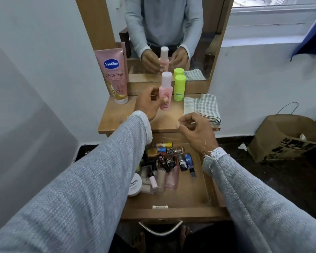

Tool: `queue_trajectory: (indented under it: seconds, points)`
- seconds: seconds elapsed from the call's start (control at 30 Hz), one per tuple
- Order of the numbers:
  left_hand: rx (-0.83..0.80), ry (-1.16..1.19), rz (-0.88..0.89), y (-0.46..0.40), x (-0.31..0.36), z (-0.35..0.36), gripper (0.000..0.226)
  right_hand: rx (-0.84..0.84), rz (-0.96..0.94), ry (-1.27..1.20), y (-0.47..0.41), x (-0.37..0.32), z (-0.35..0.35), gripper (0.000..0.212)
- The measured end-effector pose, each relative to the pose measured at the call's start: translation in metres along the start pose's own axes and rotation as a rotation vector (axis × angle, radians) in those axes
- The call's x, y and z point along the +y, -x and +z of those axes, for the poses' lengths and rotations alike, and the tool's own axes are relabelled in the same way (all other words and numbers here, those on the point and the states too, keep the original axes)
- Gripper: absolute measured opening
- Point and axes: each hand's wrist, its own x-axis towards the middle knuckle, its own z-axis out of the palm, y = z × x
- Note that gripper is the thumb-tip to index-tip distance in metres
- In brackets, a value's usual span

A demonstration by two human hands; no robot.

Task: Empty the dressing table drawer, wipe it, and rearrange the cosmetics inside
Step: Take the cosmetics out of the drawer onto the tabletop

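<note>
Head view: left hand (150,103) grips the upright pink bottle (165,90) on the tabletop (117,117) at 12 o'clock, right hand (195,130) loosely curled w/ nothing, nearer the open drawer (190,194) at 6, cosmetics (164,161) inside.

Soft daylight enters from the window (277,13) up and right of the grip, shadows are faint, and wide-angle distortion bends the edges.

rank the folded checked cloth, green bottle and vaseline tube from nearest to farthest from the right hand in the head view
From the right hand:
1. Folded checked cloth, on the tabletop just beyond the hand, at the right edge.
2. Green bottle, upright further back by the mirror base.
3. Vaseline tube, standing at the far left against the mirror frame.
</note>
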Motion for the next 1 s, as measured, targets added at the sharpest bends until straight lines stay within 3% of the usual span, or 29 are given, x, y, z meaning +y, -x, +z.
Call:
queue_trajectory:
  seconds: [1.0]
  points:
    - [0.020, -0.040, 0.029, -0.049, -0.037, 0.032, 0.033, -0.009, -0.121, 0.146, -0.009, 0.018, 0.021, 0.005]
